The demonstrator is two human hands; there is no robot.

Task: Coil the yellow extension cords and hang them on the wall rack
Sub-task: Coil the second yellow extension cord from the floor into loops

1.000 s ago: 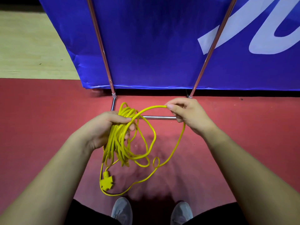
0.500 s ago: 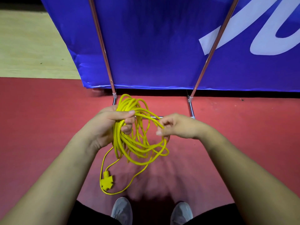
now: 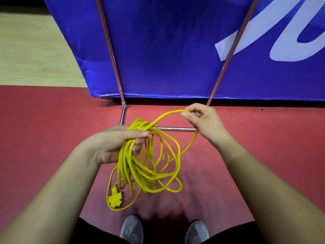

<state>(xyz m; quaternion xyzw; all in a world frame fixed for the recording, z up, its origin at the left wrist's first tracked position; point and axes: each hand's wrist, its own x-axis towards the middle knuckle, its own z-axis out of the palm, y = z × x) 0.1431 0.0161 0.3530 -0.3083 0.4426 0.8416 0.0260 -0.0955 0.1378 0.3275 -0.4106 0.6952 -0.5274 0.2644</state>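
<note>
The yellow extension cord (image 3: 125, 159) hangs in mid-air in front of the person, gathered into a loose, uneven bundle of loops. Its long axis runs from the grip at the top down toward the feet, and its socket block (image 3: 115, 199) dangles at the lower left, above the red floor (image 3: 52, 129). The left hand (image 3: 114, 143) holds the top of the bundle, fingers and thumb curled round the gathered strands. From that grip one free strand (image 3: 167, 114) arcs up and to the right into the right hand (image 3: 204, 120), which pinches it between thumb and fingertips, raised and well apart from the bundle. Beyond the pinch the strand drops and curves back under into the loops. The coming move likely turns on this: the bundle lies left of and nearer than the right hand, so that hand would have to carry its strand leftward and lay it into the left hand's grip as another loop. The coiling looks well along, but hanging is not yet done. No container is in view. Behind the hands a metal bar (image 3: 175, 128) lies on the floor below a blue banner (image 3: 167, 50); grey shoes (image 3: 131, 229) show at the bottom.
</note>
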